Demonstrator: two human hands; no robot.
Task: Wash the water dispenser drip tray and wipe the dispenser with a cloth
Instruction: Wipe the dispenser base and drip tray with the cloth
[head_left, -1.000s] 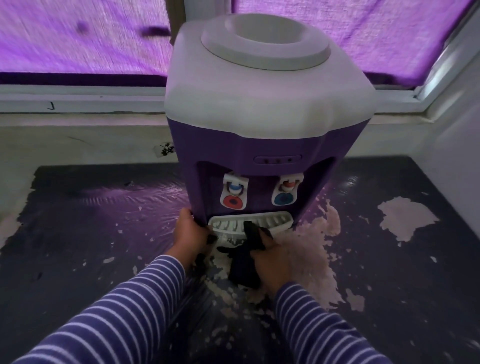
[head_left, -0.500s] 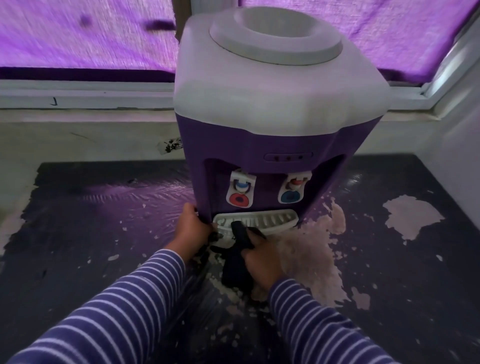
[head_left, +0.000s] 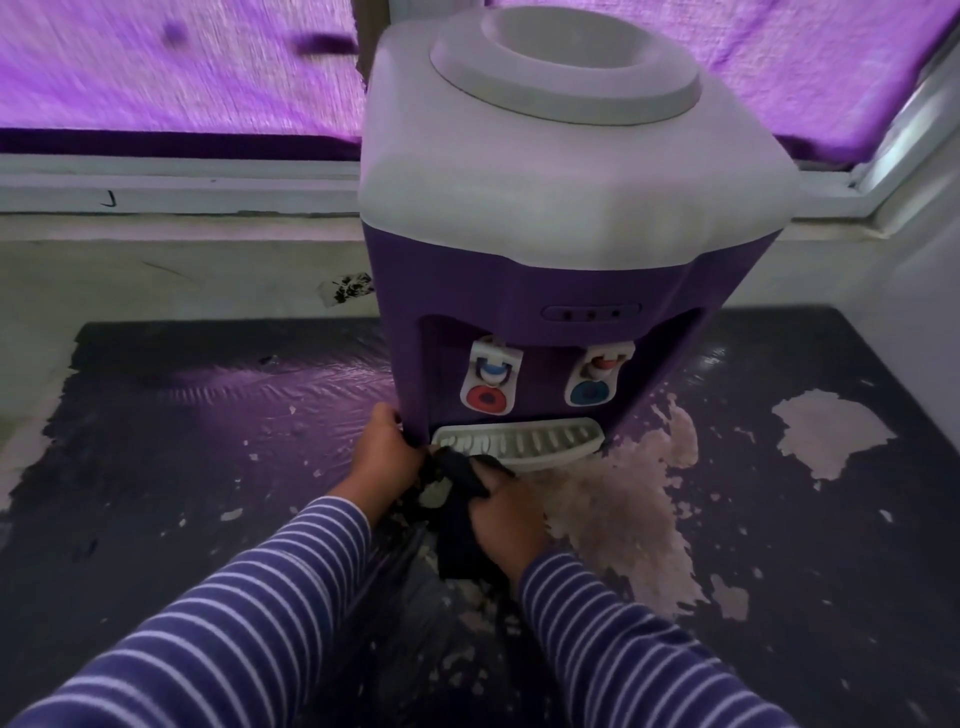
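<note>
A purple and white water dispenser (head_left: 545, 249) stands on a dark, peeling counter. Its white slotted drip tray (head_left: 524, 442) sits at the base under two taps. My left hand (head_left: 382, 457) grips the dispenser's lower left front corner. My right hand (head_left: 511, 512) is shut on a dark cloth (head_left: 460, 499), pressed against the tray's front left edge. Part of the cloth hangs down below my right hand.
The counter surface (head_left: 208, 441) is dark with pale flaked patches (head_left: 826, 436), most of them in front and right of the dispenser. A window ledge (head_left: 182, 187) and a purple curtain (head_left: 171, 62) run behind. A white wall (head_left: 930, 249) closes the right side.
My right hand with the cloth has slid left along the tray's front edge, from its middle to its left end. My left hand stays on the dispenser's corner.
</note>
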